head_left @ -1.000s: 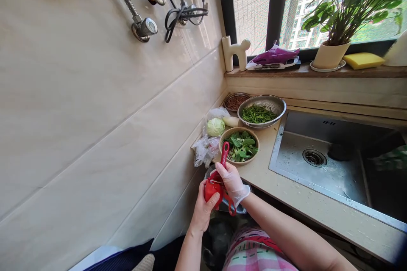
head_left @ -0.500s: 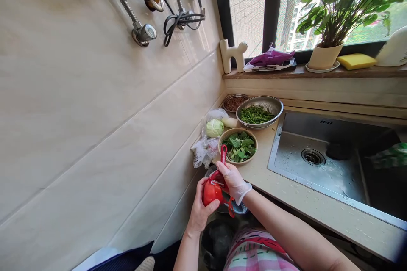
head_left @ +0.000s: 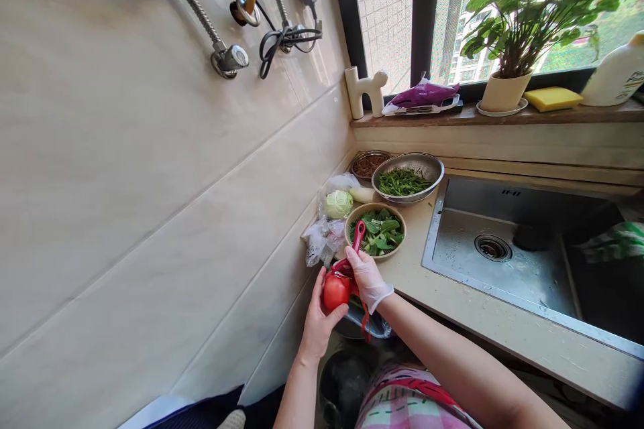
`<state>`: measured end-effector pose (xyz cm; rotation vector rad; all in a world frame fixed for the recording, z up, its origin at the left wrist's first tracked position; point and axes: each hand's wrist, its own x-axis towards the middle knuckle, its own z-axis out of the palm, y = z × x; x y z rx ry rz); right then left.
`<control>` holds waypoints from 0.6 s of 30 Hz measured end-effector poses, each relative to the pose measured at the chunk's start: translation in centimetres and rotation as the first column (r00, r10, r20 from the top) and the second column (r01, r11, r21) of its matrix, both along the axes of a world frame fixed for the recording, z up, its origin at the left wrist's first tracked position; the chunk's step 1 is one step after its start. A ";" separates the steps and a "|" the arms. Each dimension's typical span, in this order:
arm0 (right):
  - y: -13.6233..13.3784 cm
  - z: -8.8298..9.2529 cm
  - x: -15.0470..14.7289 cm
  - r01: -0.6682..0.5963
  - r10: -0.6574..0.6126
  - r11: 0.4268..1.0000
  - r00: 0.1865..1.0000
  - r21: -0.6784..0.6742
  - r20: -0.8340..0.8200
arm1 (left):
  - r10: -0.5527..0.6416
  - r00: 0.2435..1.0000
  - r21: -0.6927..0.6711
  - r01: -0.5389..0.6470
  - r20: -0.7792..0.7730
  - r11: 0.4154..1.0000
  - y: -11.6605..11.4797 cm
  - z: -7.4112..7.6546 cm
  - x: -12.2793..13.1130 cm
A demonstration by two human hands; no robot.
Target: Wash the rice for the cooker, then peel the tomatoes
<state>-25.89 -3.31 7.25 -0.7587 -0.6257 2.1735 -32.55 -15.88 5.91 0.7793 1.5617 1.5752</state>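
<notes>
My left hand (head_left: 318,320), bare, is wrapped round a red tomato (head_left: 336,291) and holds it over a bowl at the counter's near end. My right hand (head_left: 368,277), in a thin clear glove, grips a red peeler (head_left: 355,248) by its handle. The peeler's head rests against the top of the tomato. A strip of red peel (head_left: 365,322) hangs below the hands.
A tan bowl of cut greens (head_left: 377,231) sits just beyond the hands. Behind it are a steel colander of green stems (head_left: 407,177), a small steel dish (head_left: 369,163), a cabbage (head_left: 338,203) and plastic bags (head_left: 320,240). The steel sink (head_left: 508,241) lies to the right. A tiled wall (head_left: 151,181) runs close on the left.
The peeler's head has slid from the tomato's side up to its top, and more bare tomato shows. Both hands sit slightly higher in view as the camera tilted.
</notes>
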 end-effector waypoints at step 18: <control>-1.0 0.3 0.3 -0.052 0.050 0.997 0.998 -0.056 -0.039 | 0.086 0.995 0.041 -0.087 0.043 0.995 0.2 0.5 1.0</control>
